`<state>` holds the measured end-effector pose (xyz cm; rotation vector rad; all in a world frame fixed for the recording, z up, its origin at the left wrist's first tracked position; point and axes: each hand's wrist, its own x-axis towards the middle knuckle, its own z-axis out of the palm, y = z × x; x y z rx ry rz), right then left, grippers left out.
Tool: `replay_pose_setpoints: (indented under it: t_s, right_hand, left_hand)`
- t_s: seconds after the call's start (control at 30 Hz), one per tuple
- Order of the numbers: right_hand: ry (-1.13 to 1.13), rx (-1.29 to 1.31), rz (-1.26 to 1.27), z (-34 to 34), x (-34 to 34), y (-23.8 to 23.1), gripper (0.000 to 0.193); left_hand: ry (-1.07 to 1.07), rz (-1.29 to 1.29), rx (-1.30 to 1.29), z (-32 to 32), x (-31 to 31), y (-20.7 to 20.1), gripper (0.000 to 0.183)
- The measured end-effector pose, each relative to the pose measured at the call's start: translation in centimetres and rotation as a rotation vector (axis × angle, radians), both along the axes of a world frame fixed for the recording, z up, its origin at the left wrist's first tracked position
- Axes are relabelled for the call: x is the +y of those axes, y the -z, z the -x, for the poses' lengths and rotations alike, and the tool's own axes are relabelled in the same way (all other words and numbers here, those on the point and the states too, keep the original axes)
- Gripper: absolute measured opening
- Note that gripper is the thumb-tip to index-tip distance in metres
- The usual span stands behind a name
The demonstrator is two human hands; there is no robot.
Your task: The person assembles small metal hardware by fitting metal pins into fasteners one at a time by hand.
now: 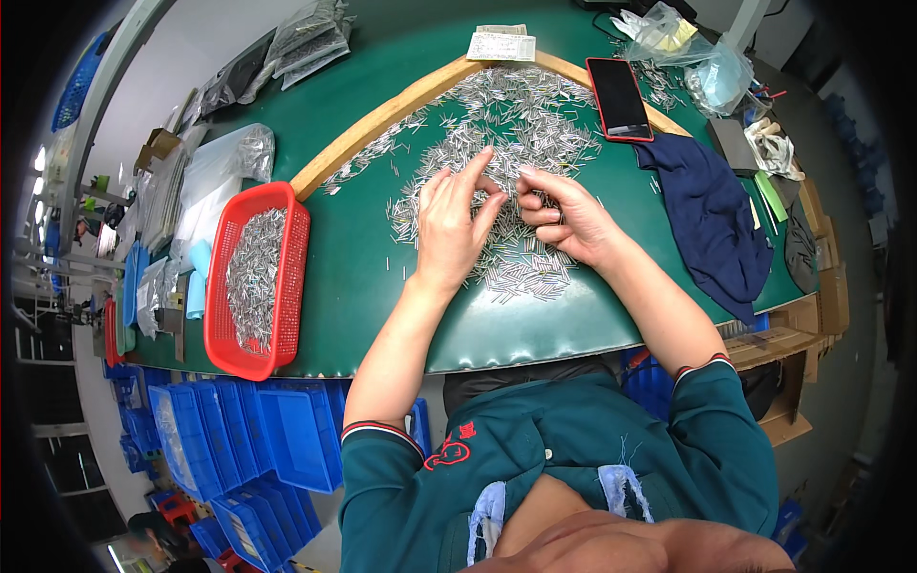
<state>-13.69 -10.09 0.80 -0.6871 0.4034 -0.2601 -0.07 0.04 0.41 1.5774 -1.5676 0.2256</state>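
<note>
In the head view, the dark rim of the lens swallows the corners, and the goods at the far left of the frame are hard to make out. Your left hand (451,229) and right hand (573,222) cover part of the pile of slim silvery pieces (521,115) at upper centre. Your left index finger points up, its thumb raised apart from it; your right thumb and index come close together, the other fingers curled. You cannot tell here whether either one grips a piece. A paper slip (501,46) hides where the two wooden strips (377,126) come together, and a phone (618,98) lies over part of the right-hand one.

Those strips fence the pile along its far side. Towards you, green worktop (353,286) shows between the pile and its front edge, and to the left as far as the red basket (294,277). On the right, a navy cloth (709,224) lies near your right forearm and reaches the front edge.

The pieces are short, straight and shiny, lying at every angle, thickest towards the top and thinning into scattered singles at the sides; a few show yellowish glints. More silvery pieces fill the basket, too small to tell apart one by one.
</note>
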Motion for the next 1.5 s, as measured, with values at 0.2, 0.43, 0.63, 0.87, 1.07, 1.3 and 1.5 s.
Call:
replay_pose_setpoints:
  t_s: [0.2, 0.43, 0.63, 0.87, 1.07, 1.3, 1.5]
  right_hand:
    - [0.066, 0.241, 0.464, -0.4, 1.0, -0.2, 0.021]
    - [-0.027, 0.069, -0.188, 0.0, -0.8, 0.4, 0.018]
    - [-0.094, -0.07, -0.419, 0.1, -1.5, 1.4, 0.015]
    - [-0.021, -0.107, -0.385, 0.2, -0.8, -0.1, 0.015]
    - [0.006, 0.023, -0.161, 0.1, -0.8, 0.5, 0.021]
    - [0.006, 0.206, 0.287, -0.2, 0.4, 0.0, 0.016]
    - [0.049, 0.213, 0.345, -0.4, 0.4, 0.7, 0.027]
  left_hand:
    - [0.008, -0.03, -0.113, 0.0, 0.0, 0.1, 0.056]
    - [0.122, -0.137, 0.062, -1.0, 0.7, -1.2, 0.065]
    - [-0.124, -0.643, -0.223, -3.8, 2.5, -1.2, 0.085]
    - [-0.057, -0.511, -0.282, -1.8, 0.9, 0.3, 0.023]
    - [-0.063, -0.384, -0.231, -1.8, 0.5, 0.5, 0.014]
    - [0.048, -0.254, 0.312, -1.8, 0.2, 0.1, 0.011]
    - [0.082, -0.219, 0.219, -1.0, 0.1, 0.5, 0.013]
